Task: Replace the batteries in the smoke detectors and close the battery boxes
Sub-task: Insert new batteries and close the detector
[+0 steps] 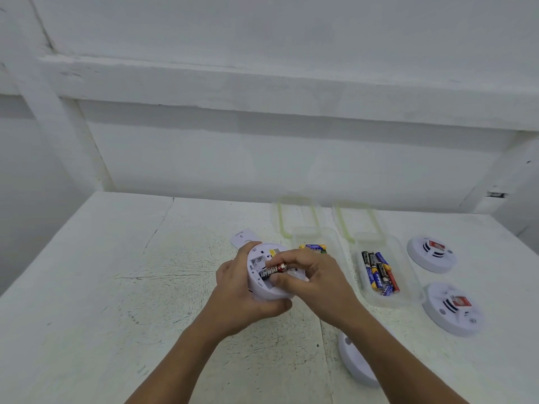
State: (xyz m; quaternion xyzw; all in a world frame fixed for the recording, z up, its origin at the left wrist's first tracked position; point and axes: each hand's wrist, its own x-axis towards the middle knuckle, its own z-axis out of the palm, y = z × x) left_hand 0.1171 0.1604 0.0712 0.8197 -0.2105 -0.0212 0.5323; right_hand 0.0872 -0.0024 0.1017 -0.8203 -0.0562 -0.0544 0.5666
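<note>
A white bench [116,301] stands against a white wall and carries everything. Toward its far right side sit two clear plastic boxes, each with a green-edged lid lying behind it: the nearer-centre box [315,234] holds a few batteries [313,246], and the right-hand box [408,272] holds a loose heap of batteries [379,272]. Right of that box, two white smoke detectors [431,253] [450,309] lie one behind the other, each with a red label. Another white detector [354,363] lies at the near edge, partly under the person's right forearm. The left hand [233,293] cups the smoke detector being worked on [271,293], just above the middle of the bench, tilted with its open battery bay facing up; that grip is wrapped round the rim. The right hand [318,284] has its grip pinching a black battery [272,272] over the bay; whether it is seated I cannot tell. A small white cover [242,237] lies just behind the hands.
</note>
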